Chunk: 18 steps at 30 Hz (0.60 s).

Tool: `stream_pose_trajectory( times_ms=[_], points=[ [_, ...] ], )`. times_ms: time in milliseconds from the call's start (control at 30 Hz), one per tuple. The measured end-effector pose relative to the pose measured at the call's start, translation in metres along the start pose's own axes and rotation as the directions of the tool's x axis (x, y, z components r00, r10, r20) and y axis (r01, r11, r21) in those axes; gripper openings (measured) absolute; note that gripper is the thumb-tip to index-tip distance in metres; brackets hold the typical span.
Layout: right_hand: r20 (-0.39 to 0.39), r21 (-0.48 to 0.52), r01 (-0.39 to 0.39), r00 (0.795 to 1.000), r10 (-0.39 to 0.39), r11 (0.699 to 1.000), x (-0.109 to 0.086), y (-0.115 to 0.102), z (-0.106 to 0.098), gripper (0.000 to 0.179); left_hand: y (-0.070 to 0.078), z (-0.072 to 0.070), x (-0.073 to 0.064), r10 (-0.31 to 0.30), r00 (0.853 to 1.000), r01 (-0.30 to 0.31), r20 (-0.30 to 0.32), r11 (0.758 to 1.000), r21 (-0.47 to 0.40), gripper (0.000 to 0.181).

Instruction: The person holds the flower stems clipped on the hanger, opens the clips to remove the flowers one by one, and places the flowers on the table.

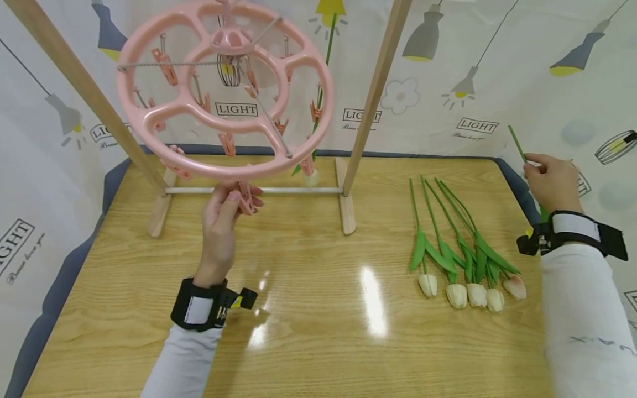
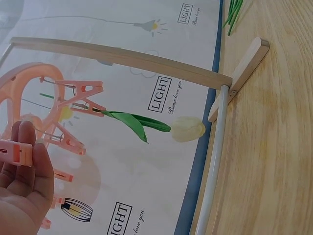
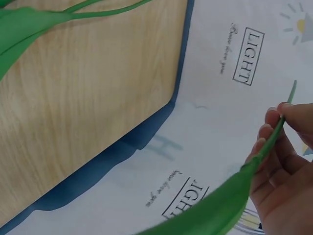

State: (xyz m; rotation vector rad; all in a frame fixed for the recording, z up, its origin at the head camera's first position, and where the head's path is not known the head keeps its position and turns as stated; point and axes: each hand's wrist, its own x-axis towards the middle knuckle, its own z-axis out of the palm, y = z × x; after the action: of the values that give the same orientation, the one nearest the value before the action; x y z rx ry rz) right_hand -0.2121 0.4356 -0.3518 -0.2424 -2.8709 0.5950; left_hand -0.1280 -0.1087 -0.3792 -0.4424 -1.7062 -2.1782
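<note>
A round pink clip hanger (image 1: pixel 194 163) hangs from a wooden frame, with several pink clips along its rings. My left hand (image 1: pixel 218 232) holds one pink clip (image 1: pixel 246 199) at the hanger's near edge, between thumb and fingers. One white tulip (image 2: pixel 188 129) hangs head down from another clip, its stem pointing up. Off to the right, my right hand (image 1: pixel 556 183) pinches the green stem (image 3: pixel 274 133) of an artificial flower near its thin end. A green leaf (image 3: pixel 210 210) shows below that hand; the blossom is out of sight.
Several artificial tulips (image 1: pixel 457 296) lie on the right of the wooden table (image 1: pixel 298 342), blossoms toward me. The frame's posts (image 1: pixel 380 83) stand on wooden feet (image 1: pixel 346 210), joined by a white bar (image 1: pixel 298 190). Printed cloth (image 1: pixel 448 127) covers the wall behind.
</note>
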Motion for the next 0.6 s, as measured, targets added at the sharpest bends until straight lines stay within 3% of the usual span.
stream_pose_trajectory(
  times_ms=[300,433,600],
  points=[
    [0.198,-0.017,0.066,0.978,-0.061,0.998,-0.006,0.024,0.019,0.063,0.000,-0.001,0.000,0.002,1.000,-0.002,-0.005,1.000,-0.010,0.025],
    [0.211,0.011,0.109,0.971,-0.109,0.994,-0.007,0.026,0.033,0.068,-0.001,-0.001,0.001,0.012,1.000,-0.012,0.003,1.000,-0.024,0.023],
    [0.222,0.008,0.097,0.970,-0.096,0.995,-0.014,0.027,0.050,0.067,-0.001,-0.001,0.001,0.010,1.000,-0.009,0.008,1.000,-0.019,0.022]
  ],
)
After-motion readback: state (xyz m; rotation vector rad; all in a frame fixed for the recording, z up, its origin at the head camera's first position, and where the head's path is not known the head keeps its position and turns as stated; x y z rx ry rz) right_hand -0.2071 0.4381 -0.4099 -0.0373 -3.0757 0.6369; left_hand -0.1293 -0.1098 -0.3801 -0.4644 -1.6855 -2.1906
